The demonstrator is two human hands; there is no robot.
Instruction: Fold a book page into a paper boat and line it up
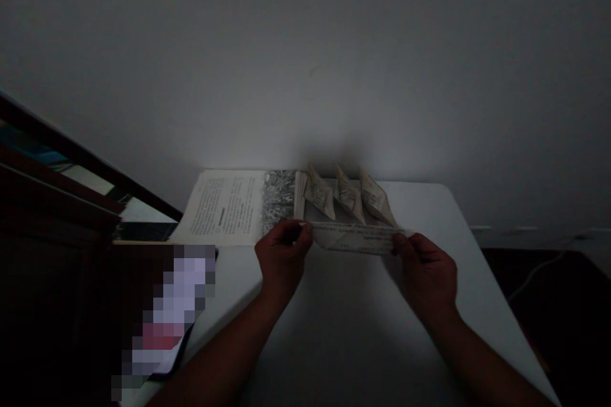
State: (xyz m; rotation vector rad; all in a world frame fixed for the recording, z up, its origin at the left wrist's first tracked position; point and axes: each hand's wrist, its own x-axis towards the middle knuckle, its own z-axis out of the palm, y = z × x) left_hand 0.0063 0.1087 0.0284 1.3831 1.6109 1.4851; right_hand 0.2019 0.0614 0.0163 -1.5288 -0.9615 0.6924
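A folded strip of printed paper (pixel 353 239) is stretched between my two hands, above the white table. My left hand (pixel 283 261) pinches its left end between thumb and fingers. At the other end, my right hand (pixel 426 270) has its fingers closed on the paper's right corner. Just beyond the strip stand three folded paper boats (pixel 350 194) in a row, made of printed pages. An open book (pixel 224 203) lies to their left, with a text page and a dark picture page showing.
A phone (pixel 174 305) with a blurred-out screen lies at the table's left edge. The white table (pixel 424 203) meets a grey wall (pixel 305 63) at the back. Dark wooden furniture (pixel 52 254) stands on the left. A pale cable (pixel 539 273) hangs at the right.
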